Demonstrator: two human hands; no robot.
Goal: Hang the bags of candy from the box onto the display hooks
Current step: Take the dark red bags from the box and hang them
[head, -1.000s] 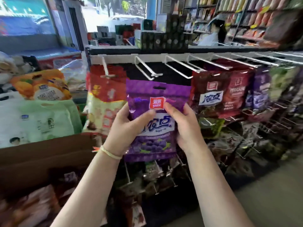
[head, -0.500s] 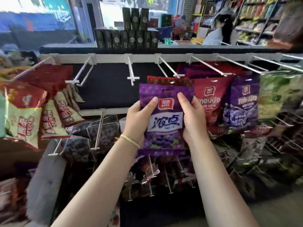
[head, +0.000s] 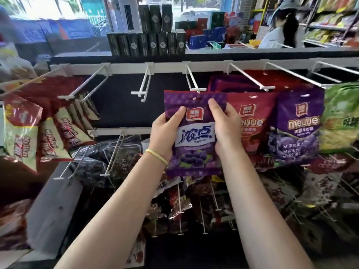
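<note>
A person holds a purple candy bag (head: 194,133) upright in front of a shop display rack. The left hand (head: 165,133) grips the bag's left edge, thumb lying across the front beside the red brand badge. The right hand (head: 225,126) grips the right edge, thumb on the front near the top. A thin yellow band (head: 157,156) circles the left wrist. The bag's top edge sits just at the tip of a white display hook (head: 192,80); its punched hanging hole is just below that tip, and whether the hook has entered it cannot be told. To the right hang a red candy bag (head: 252,121) and another purple grape bag (head: 300,125). Black boxes (head: 147,42) stand on the shelf above the rack.
</note>
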